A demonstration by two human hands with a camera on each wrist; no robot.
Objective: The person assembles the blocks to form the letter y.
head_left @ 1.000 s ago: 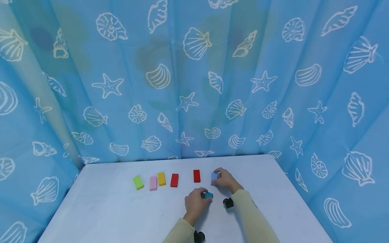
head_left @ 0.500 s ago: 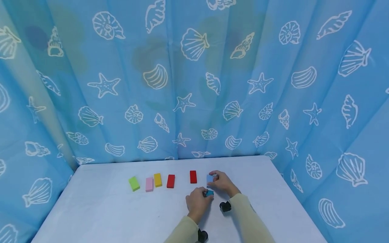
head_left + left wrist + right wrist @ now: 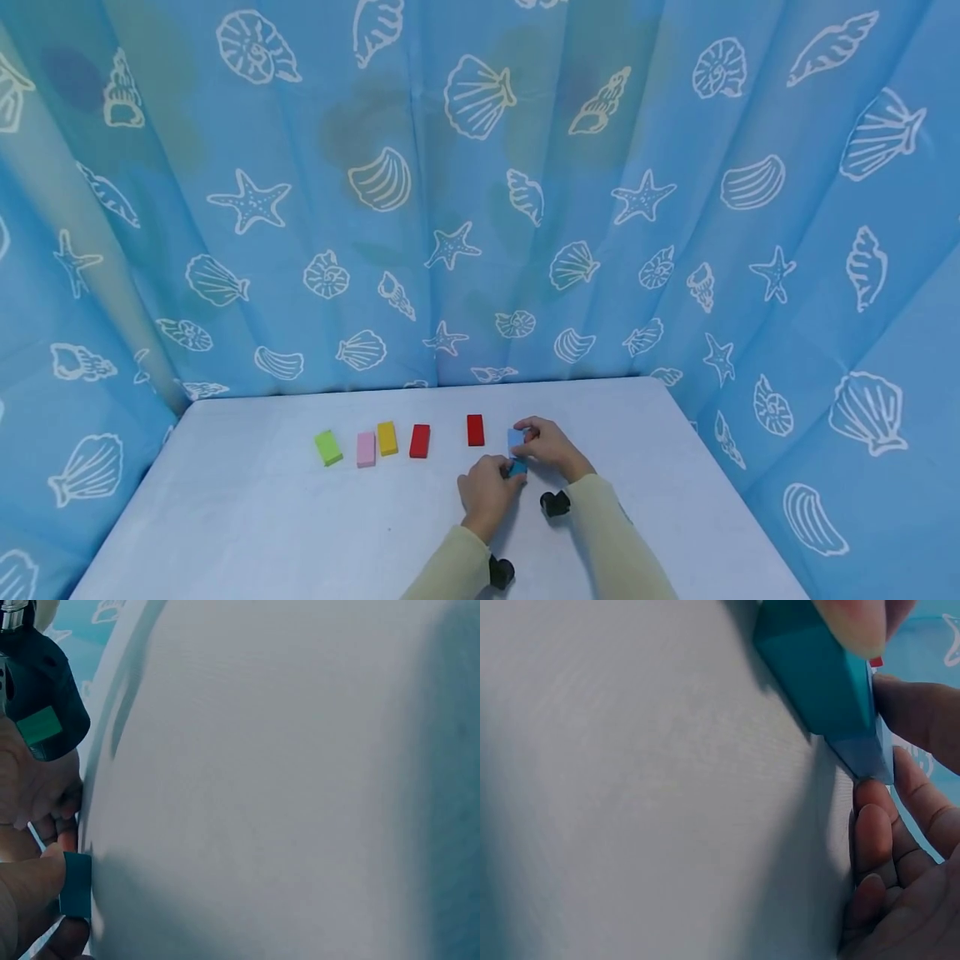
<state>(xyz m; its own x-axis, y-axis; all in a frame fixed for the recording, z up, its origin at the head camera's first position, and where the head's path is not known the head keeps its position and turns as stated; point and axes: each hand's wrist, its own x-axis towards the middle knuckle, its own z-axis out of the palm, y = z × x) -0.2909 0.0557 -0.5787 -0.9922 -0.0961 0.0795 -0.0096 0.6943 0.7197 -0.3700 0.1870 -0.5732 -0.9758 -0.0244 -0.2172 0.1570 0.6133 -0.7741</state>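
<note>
My left hand (image 3: 483,497) pinches a teal block (image 3: 518,468) between thumb and fingers, low over the white table (image 3: 315,533). Just beyond it, my right hand (image 3: 553,448) holds a light blue block (image 3: 515,442) by its sides. In the right wrist view the teal block (image 3: 817,675) sits up against the end of the light blue block (image 3: 861,754), both down at the tabletop. Fingers cover part of each block. From the left wrist, one face of the teal block (image 3: 76,885) shows below the thumb.
To the left, a row of blocks lies on the table: lime green (image 3: 328,447), pink (image 3: 366,449), yellow (image 3: 387,438), a red block (image 3: 420,442) and another red block (image 3: 476,430). A blue shell-print curtain (image 3: 465,208) hangs behind the table.
My left hand has moved the teal block away from me, up to the light blue block, closing the gap. The right hand stays nearly in place. The head view shifts slightly.
</note>
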